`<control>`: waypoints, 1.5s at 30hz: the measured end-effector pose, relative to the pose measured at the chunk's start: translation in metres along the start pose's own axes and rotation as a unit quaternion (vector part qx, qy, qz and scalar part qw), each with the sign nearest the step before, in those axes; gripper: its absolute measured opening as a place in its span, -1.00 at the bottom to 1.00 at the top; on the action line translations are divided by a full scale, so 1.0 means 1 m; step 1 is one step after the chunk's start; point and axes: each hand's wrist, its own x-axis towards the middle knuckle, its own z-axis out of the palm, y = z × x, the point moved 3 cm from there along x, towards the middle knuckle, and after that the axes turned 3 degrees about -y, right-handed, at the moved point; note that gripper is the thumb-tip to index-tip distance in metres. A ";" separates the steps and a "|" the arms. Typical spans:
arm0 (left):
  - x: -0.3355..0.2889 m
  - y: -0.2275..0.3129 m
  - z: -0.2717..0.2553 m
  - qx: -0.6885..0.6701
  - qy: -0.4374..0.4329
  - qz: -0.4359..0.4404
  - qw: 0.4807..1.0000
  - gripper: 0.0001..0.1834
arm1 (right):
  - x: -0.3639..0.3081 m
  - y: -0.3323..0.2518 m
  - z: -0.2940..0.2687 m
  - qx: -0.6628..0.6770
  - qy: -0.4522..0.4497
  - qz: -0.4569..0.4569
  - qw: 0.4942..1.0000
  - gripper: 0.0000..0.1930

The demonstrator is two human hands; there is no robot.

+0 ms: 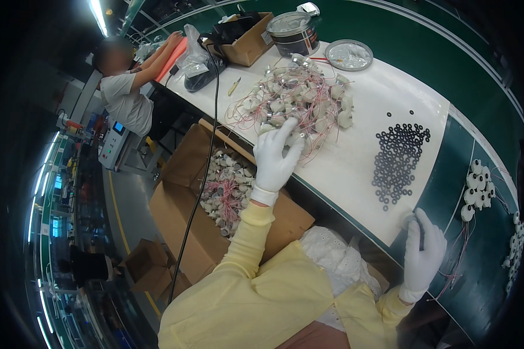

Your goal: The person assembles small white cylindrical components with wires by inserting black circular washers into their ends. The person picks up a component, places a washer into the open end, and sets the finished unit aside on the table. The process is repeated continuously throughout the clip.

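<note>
My left hand (275, 160), in a white glove, reaches to the near edge of a heap of small white motor-like parts (308, 96) with thin pink-red wires. Its thumb and forefinger are apart at the heap, with no part plainly gripped. Over the table's near edge, at the right, is my right hand (425, 250), gloved too. Its fingers are bent and the tips are smeared, so whether they hold anything is not visible. Just beyond it lie many small black rings (399, 160), spread on the white tabletop (337, 168).
White parts with black centres (477, 189) stand on the green surface at right. An open carton (180, 198) of wired parts sits below the table, left. A black cable (206, 168) hangs across. A tub (293, 35), its lid (349, 55) and a knife (234, 86) lie farther back. Another person (125, 93) works far left.
</note>
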 end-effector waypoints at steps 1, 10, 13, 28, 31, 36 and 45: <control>0.000 0.001 0.001 -0.001 0.010 -0.018 1.000 -0.53 | 0.000 0.000 0.000 0.001 0.002 -0.001 1.000 -0.74; -0.004 -0.001 0.013 -0.078 0.061 -0.113 0.989 -0.65 | -0.001 0.000 -0.002 0.019 0.003 0.002 1.000 -0.72; -0.003 0.002 0.011 -0.097 0.048 -0.095 0.990 -0.63 | 0.000 0.000 -0.003 0.009 0.001 0.004 1.000 -0.72; -0.006 0.024 0.009 0.038 0.007 -0.046 0.998 -0.35 | 0.001 -0.003 -0.002 -0.018 -0.029 -0.030 0.999 -0.58; -0.007 0.022 0.008 0.057 0.004 -0.027 0.998 -0.43 | 0.002 -0.004 -0.001 -0.025 -0.050 -0.054 0.997 -0.48; -0.006 0.020 0.008 0.053 0.013 -0.003 0.999 -0.45 | 0.011 -0.016 0.002 -0.072 -0.079 -0.050 0.993 -0.40; 0.003 0.007 -0.008 -0.114 0.115 -0.018 0.987 -0.26 | 0.014 -0.024 0.020 -0.053 -0.029 -0.058 0.997 -0.60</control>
